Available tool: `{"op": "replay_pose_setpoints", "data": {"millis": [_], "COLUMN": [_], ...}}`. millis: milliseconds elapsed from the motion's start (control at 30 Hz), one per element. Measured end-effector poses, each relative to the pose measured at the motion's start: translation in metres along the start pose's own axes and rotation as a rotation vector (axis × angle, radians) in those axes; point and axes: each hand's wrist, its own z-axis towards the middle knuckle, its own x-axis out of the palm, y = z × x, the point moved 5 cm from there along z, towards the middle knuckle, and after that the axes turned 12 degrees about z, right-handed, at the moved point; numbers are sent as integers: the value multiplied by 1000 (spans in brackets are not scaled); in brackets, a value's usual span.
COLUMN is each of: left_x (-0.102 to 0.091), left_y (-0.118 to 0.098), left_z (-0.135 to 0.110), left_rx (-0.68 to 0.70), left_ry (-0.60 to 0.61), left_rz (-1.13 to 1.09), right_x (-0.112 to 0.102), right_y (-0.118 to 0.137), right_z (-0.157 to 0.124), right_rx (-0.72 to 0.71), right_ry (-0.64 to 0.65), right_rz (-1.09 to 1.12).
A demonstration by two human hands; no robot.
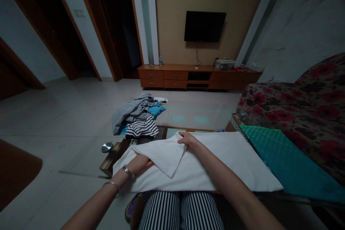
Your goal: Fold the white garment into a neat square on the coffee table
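One right hand (189, 139) pinching white cloth (242, 161), left hand (139, 164) beneath, grip hidden, bottle (161, 60) unreadably small

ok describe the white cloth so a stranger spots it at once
From the wall TV, look down to the low table. Spread over it is the white cloth, touched by the left hand and right hand. Unlike the teal cloth on its right and the multicoloured clothes pile, it is plain white.
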Motion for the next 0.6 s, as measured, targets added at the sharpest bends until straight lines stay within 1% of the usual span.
{"op": "replay_pose_setpoints", "data": {"millis": [100,167,233,267,333,367,400,433,467,533,600], "left_x": [-4,-9,-11,-10,-5,-3,-2,-1,-2,-4,-8], "left_y": [1,5,9,10,8,8,8,11,16,27,37], "left_z": [-5,-13,-25,-30,-36,-36,-35,-33,-30,-23,-16], "left_rx": [-72,-195,-332,-393,-505,-568,-644,-723,-796,-897,-927], "left_ry": [-64,-161,-238,-247,-214,-204,-216,-251,-299,-391,-439], "left_rz": [-178,-359,-654,-846,-1257,-1430,-1556,-1629,-1637,-1517,-1356], "right_x": [-2,-4,-6,-6,-7,-7,-7,-6,-6,-4,-3], "right_y": [-4,-7,-10,-11,-14,-15,-16,-17,-17,-17,-16], "right_z": [3,4,6,8,10,12,13,14,14,14,12], "right_rx": [-5,-14,-23,-25,-27,-26,-24,-23,-23,-30,-43], "right_ry": [-9,-26,-38,-43,-63,-81,-102,-122,-135,-134,-114], "right_rz": [-20,-48,-76,-87,-108,-120,-132,-143,-153,-162,-167]}}
